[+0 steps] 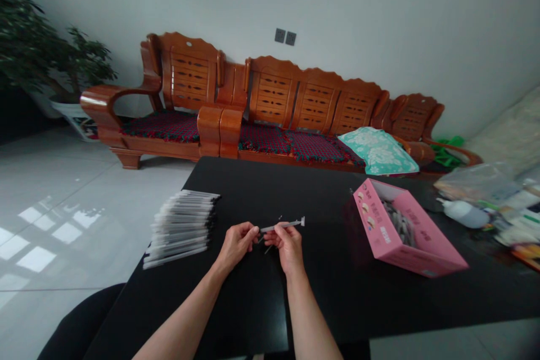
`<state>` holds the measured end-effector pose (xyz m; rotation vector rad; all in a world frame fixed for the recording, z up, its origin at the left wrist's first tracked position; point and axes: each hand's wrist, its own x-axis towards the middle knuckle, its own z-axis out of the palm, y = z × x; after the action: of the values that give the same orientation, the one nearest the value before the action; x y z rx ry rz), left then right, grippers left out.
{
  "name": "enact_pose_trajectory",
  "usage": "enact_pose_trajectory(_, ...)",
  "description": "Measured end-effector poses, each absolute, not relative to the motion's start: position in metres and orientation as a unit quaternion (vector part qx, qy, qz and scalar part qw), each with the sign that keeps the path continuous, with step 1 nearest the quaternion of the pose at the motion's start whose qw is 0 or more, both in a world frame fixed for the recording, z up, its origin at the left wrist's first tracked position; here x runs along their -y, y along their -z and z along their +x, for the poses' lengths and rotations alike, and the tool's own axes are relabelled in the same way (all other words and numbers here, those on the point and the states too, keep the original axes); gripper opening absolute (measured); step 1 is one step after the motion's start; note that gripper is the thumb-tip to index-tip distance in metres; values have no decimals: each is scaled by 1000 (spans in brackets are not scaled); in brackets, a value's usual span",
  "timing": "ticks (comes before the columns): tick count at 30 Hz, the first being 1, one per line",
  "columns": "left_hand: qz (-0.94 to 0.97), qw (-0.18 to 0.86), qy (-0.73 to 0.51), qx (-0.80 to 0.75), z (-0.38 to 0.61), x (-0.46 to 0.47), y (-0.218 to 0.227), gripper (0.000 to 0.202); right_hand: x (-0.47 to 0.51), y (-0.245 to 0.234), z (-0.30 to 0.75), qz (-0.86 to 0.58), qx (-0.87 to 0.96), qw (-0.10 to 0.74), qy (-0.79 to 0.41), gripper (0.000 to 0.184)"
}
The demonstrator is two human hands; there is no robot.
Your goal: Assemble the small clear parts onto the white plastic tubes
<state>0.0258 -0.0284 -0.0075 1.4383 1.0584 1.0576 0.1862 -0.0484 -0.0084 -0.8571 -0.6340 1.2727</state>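
Above the middle of the black table, my left hand (240, 241) and my right hand (287, 241) are close together, fingers closed on one slender, pale stick-like piece (297, 223). My left thumb and forefinger pinch its left end. My right fingers grip it nearer the right, where a small whitish crosswise tip sticks out. Its exact kind is too small to make out. A couple of thin sticks (268, 249) show just below the fingers, partly hidden. Left of my hands lies a row of several whitish, translucent slim tubes (181, 222) with dark right ends.
A pink open box (434, 244) with many small greyish pieces (399, 222) stands on the table (248, 315) at right. Beyond it are a squat bottle (464, 214) and a clear plastic bag (476, 183). A wooden sofa (274, 93) with a teal cushion (379, 149) runs behind the table.
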Motion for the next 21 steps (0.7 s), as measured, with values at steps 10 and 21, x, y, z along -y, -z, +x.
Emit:
enact_pose_trajectory(10,562,540,-468,-416,25,28,6,32,49,9,186,-386,294,671,-560,31)
enact_pose_trajectory(21,553,554,-462,-417,25,30,0,36,49,8,187,-392,292,669,-560,32)
